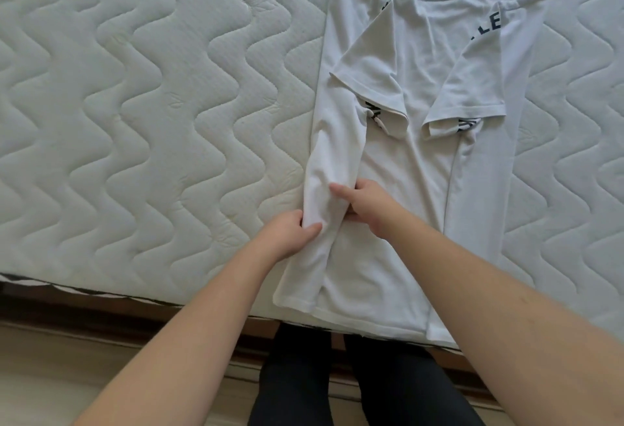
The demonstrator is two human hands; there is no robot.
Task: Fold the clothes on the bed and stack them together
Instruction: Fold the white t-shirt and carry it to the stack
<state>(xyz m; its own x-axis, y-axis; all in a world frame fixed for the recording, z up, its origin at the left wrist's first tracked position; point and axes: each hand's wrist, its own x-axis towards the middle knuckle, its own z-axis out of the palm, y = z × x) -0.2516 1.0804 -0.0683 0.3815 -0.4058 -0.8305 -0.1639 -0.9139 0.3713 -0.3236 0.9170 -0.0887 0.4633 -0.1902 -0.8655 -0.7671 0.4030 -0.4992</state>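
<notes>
Both the left hand (290, 233) and right hand (364, 209) pinch the white cotton T-shirt's (422, 162) left folded edge, its long axis running near-to-far.

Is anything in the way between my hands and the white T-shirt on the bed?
Nothing visible: the left hand and right hand both already grip the T-shirt's folded left edge on the mattress.

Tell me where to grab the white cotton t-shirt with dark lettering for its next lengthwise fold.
Probably the bottom hem of the white cotton t-shirt, at the near mattress edge, pinching both corners from the person's side. Sides and sleeves already lie folded inward, leaving a long narrow strip. The left hand and right hand grip the left folded edge.
</notes>
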